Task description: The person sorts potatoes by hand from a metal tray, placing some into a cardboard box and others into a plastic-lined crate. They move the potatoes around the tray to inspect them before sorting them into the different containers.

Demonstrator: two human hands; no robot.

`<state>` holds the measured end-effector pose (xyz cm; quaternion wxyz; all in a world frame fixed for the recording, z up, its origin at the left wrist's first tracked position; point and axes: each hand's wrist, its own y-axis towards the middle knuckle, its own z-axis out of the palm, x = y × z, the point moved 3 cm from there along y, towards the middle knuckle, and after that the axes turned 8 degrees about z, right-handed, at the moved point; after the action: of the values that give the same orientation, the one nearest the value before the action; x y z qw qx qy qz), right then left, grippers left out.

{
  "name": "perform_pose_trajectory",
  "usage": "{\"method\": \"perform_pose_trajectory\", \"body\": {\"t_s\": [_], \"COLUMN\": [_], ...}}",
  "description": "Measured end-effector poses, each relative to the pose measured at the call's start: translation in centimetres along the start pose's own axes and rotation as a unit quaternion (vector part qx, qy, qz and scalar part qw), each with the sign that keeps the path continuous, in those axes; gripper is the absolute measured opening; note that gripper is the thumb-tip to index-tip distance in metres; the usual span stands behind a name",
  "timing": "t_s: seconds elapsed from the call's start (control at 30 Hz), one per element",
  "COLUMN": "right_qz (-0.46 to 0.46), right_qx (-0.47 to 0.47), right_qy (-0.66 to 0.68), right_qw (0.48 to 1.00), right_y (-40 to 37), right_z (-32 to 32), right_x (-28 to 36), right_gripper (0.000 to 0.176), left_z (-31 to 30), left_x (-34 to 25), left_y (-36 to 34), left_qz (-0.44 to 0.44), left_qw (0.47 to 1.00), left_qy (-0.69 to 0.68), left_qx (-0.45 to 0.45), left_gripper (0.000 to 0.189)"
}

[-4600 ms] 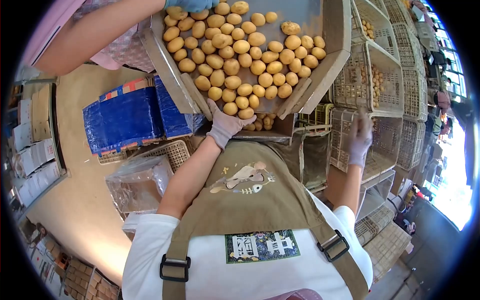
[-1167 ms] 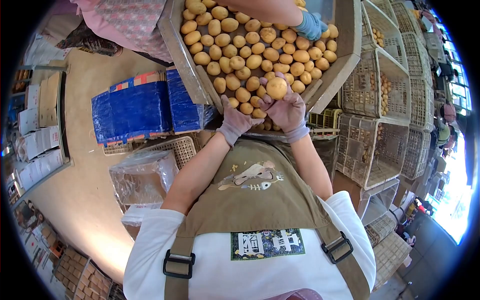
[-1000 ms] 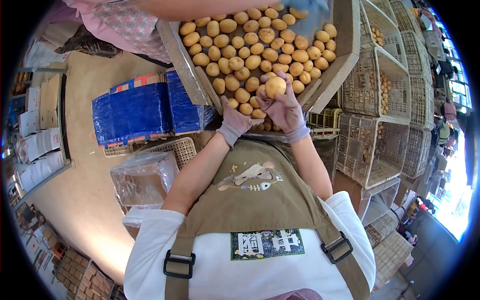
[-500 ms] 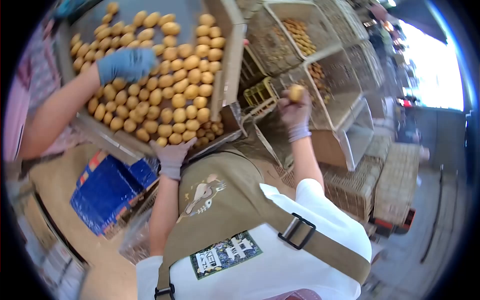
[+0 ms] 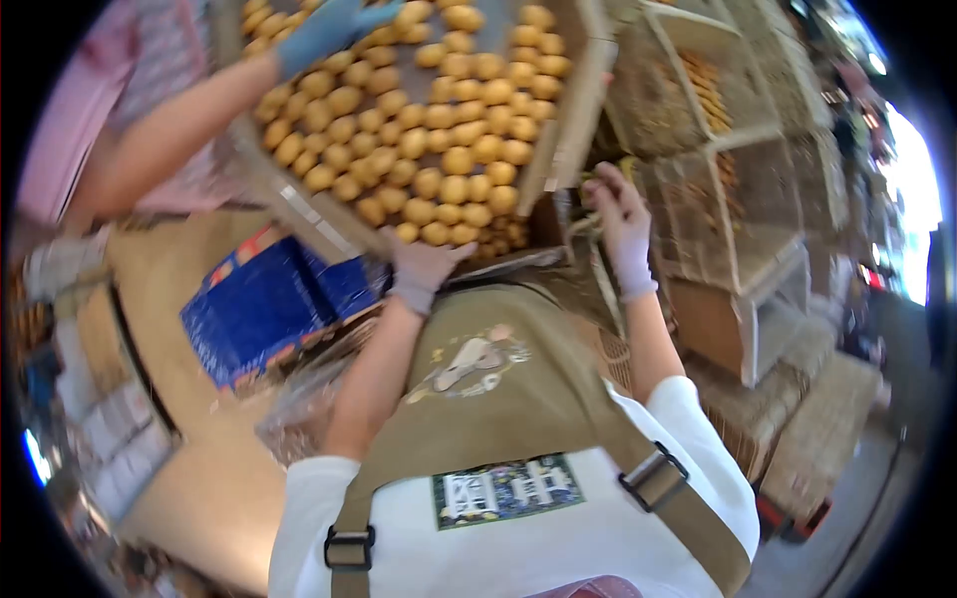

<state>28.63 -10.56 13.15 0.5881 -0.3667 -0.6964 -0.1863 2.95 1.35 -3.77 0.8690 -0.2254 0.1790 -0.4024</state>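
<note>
Small, round, yellow potato-like pieces (image 5: 429,183) cover a large sorting tray (image 5: 566,95) in front of me. At the tray's near edge is my left hand (image 5: 424,262), in a pale glove, fingers spread and touching the rim area beside the nearest pieces. My right hand (image 5: 625,217), also gloved, is raised right of the tray, over the gap beside the crates. Its fingers are bent and somewhat apart, and no piece shows in them. Across the tray, a co-worker's blue-gloved hand (image 5: 334,30) reaches over the pieces from the left.
Stacked crates (image 5: 758,214) stand on the right; some hold orange-yellow pieces (image 5: 705,90). A blue wrapped box (image 5: 254,314) lies left of my apron, beside a clear plastic bag (image 5: 304,409). More wicker-like crates (image 5: 822,429) sit at the lower right.
The round piece that was in my right hand no longer shows there. That hand has turned, its fingers lower and looser. The view has shifted, moving the tray up and right; the co-worker's hand moved farther up.
</note>
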Motion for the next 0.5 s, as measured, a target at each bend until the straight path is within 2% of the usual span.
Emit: {"method": "perform_pose_trajectory", "body": {"t_s": [0.03, 0.07, 0.13, 0.17, 0.2, 0.27, 0.3, 0.37, 0.4, 0.43, 0.47, 0.5], "right_qz": [-0.137, -0.221, -0.353, -0.28, -0.248, -0.277, -0.388, -0.238, -0.158, -0.128, -0.181, -0.21], "right_qx": [0.082, 0.193, 0.232, 0.254, 0.275, 0.2, 0.121, 0.237, 0.29, 0.216, 0.138, 0.15], "right_qy": [-0.147, -0.308, -0.361, -0.385, -0.404, -0.438, -0.465, -0.509, -0.525, -0.51, -0.514, -0.567], "right_qw": [0.976, 0.905, 0.831, 0.842, 0.837, 0.832, 0.786, 0.792, 0.784, 0.822, 0.827, 0.782], "right_y": [-1.1, -2.1, -3.3, -3.1, -2.4, -0.8, -0.1, 2.9, 3.7, 4.6, 4.6, 4.2], "right_z": [3.4, 6.3, 10.3, 11.4, 12.1, 13.4, 13.9, 14.1, 14.5, 14.6, 14.9, 15.5], "right_x": [0.9, 3.6, 3.6, 2.2, 1.4, 1.3, 1.1, -0.7, -1.0, -0.5, 1.4, 0.7], "right_gripper": [0.029, 0.035, 0.04, 0.04, 0.042, 0.04, 0.035, 0.033, 0.032, 0.033, 0.044, 0.049], "left_z": [1.8, 1.6, 1.5, 1.5, 1.5, 1.4, 1.4, -0.1, 1.3, 2.7, 4.1, 4.6], "left_x": [-0.2, -0.2, -0.1, -0.4, -0.6, -0.2, 0.0, 0.2, -0.2, -0.6, -0.8, -0.8], "left_y": [-1.0, -1.3, -1.6, -1.8, -1.9, -2.5, -2.7, -2.0, -2.7, -3.4, -4.0, -4.0], "left_qz": [-0.023, -0.018, -0.035, -0.033, -0.033, -0.01, 0.014, 0.061, 0.058, 0.054, 0.05, 0.063], "left_qw": [0.998, 0.999, 0.992, 0.993, 0.995, 0.994, 0.992, 0.988, 0.988, 0.988, 0.988, 0.988], "left_qy": [-0.056, -0.026, -0.051, -0.033, -0.016, 0.028, 0.054, 0.094, 0.088, 0.082, 0.075, 0.076], "left_qx": [0.002, -0.018, -0.114, -0.106, -0.096, -0.101, -0.115, -0.111, -0.116, -0.122, -0.127, -0.121], "left_gripper": [0.101, 0.094, 0.072, 0.064, 0.056, 0.046, 0.045, 0.042, 0.044, 0.045, 0.046, 0.046]}}
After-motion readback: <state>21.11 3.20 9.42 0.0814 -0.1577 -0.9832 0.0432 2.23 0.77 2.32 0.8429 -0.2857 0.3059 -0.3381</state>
